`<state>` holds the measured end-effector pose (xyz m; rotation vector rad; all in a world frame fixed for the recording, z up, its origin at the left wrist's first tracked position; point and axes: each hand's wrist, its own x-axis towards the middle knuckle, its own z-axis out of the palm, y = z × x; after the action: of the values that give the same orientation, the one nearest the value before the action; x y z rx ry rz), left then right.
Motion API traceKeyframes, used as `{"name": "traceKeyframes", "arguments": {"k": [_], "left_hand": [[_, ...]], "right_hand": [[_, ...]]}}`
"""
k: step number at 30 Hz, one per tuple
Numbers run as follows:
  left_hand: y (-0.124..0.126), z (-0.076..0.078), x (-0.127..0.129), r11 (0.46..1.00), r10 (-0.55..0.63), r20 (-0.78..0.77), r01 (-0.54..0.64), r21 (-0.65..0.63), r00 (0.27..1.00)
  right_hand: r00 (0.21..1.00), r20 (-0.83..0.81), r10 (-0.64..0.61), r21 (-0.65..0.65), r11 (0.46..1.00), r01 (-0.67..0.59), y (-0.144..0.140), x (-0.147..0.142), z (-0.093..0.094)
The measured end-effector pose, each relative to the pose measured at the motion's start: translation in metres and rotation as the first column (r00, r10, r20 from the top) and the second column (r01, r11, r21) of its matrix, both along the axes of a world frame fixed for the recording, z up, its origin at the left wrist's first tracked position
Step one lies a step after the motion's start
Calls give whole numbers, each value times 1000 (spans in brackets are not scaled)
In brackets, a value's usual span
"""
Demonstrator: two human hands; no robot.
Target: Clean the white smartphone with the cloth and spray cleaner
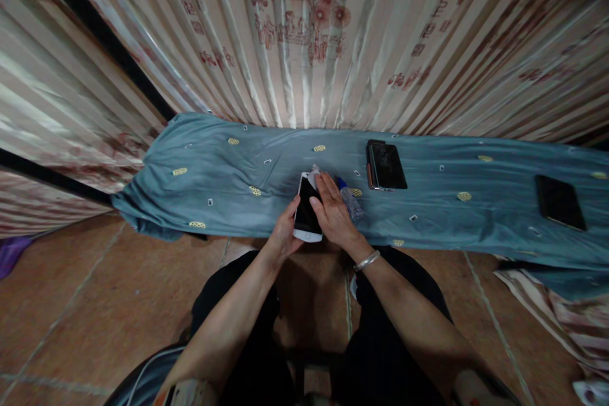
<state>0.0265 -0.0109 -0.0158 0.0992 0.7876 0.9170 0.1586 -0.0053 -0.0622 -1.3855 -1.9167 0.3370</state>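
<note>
Left hand [284, 233] grips the white phone [306, 212] by its edge; right hand [334, 212] presses a cloth [314, 172] on its screen, beside the spray bottle [349, 198]. Wiping appears underway, unfinished.

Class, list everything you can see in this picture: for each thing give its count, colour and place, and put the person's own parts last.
white phone: 1, white with dark screen, held at the cloth's near edge
small cloth: 1, white, under the right fingers
small bottle: 1, clear with blue cap, beside the right hand
dark phones: 2, black, lying on the cloth, middle and far right
table cloth: 1, blue-grey, yellow motifs
curtain: 1, beige, red print, behind
bracelet: 1, silver, right wrist
left hand: holds the phone's edge
right hand: on the screen
</note>
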Motion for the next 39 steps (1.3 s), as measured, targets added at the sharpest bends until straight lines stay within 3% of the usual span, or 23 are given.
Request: {"name": "traceKeyframes", "arguments": {"k": [19,30,39], "left_hand": [[-8,-8,8,993,-34,-49,40,115,998],[1,-2,0,999,-22,-97,26,44,995],[5,2,1,996,34,-61,-29,80,998]], "right_hand": [[996,2,84,-47,995,-84,1,10,12],[995,-96,-28,-91,996,19,9,21,11],[999,-54,-8,-94,996,3,1,10,6]]}}
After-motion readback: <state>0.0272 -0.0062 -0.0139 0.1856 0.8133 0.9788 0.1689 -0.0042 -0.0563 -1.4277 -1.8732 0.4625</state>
